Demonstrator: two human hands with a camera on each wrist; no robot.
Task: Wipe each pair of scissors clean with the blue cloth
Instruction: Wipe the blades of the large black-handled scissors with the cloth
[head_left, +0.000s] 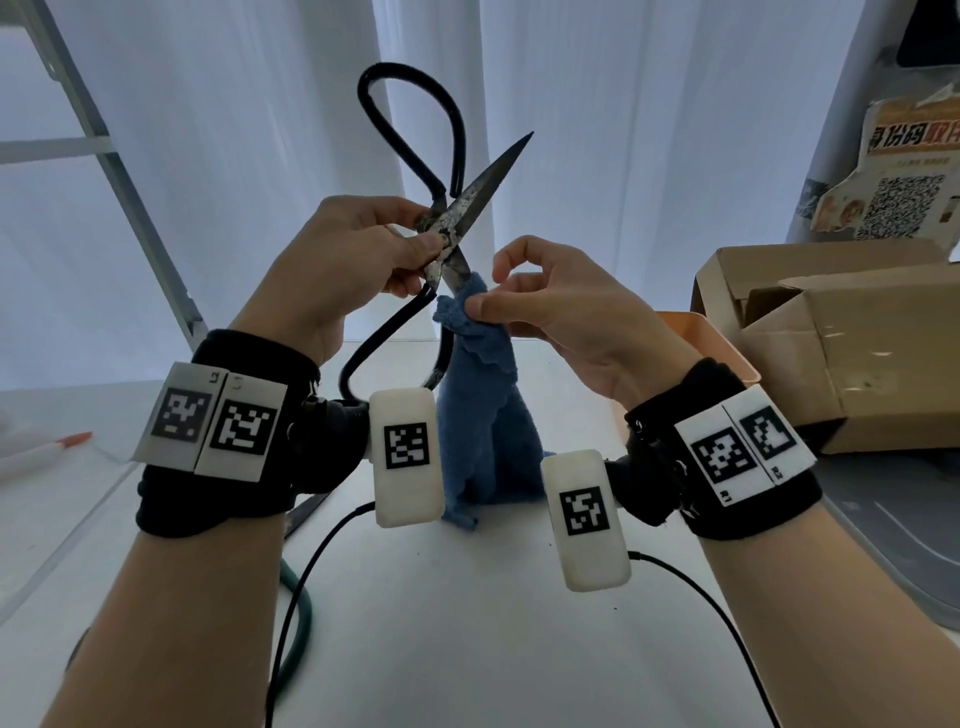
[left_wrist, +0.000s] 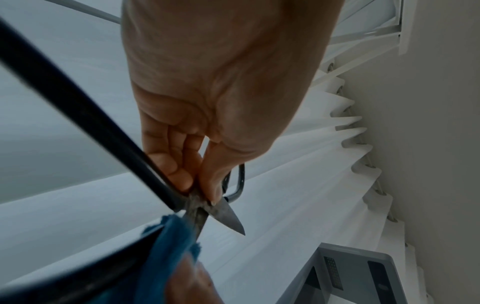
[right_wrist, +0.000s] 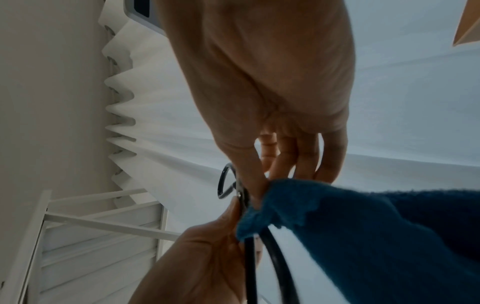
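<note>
Up in the air, one pair of scissors (head_left: 457, 218) is pinched at the pivot by the left hand (head_left: 332, 260), blades spread: one points up and right, the other dives down into the single blue cloth (head_left: 478, 415), which the right hand (head_left: 561, 312) pinches above the table (head_left: 467, 623).

Scissors (head_left: 470, 202): black handles, grey blades w/ rust speckles. Cloth (head_left: 483, 415): blue. Wristbands (head_left: 228, 447): black, w/ b&w square-code tags. Box (head_left: 852, 332): brown. Worktop (head_left: 467, 623): white.
</note>
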